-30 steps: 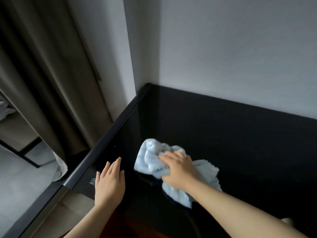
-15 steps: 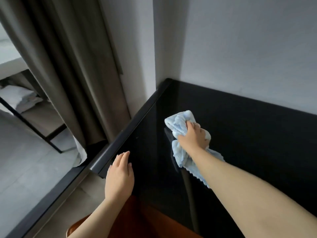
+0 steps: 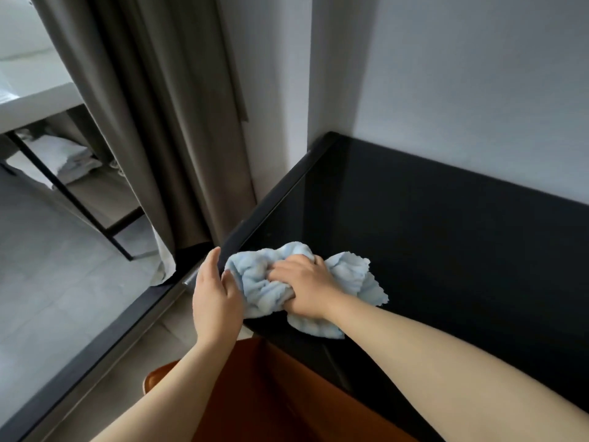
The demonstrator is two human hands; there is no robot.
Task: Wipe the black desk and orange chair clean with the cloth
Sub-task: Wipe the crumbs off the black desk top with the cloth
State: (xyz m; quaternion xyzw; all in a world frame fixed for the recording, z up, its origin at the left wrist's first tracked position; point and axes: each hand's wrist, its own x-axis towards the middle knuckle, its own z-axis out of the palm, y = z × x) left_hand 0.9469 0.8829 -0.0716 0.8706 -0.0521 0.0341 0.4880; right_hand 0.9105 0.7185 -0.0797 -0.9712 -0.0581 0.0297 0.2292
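A crumpled light blue cloth (image 3: pixel 347 275) lies on the glossy black desk (image 3: pixel 430 224) at its near left corner. My right hand (image 3: pixel 302 283) grips the bunched middle of the cloth and presses it onto the desk top. My left hand (image 3: pixel 215 298) rests against the desk's left corner edge, fingers fairly straight, thumb touching the cloth's left side. The orange chair (image 3: pixel 271 393) shows below the desk's front edge, between my forearms.
A grey wall (image 3: pixel 462 90) backs the desk and a wall pillar (image 3: pixel 277 90) stands at its far left corner. Brown curtains (image 3: pixel 153 122) hang to the left. A dark floor rail (image 3: pixel 95 339) and a grey tiled floor (image 3: pixel 47 282) lie beyond.
My right hand has dragged the cloth back from the desk's far left area to its near left corner. My left hand shifted onto the corner edge beside the cloth.
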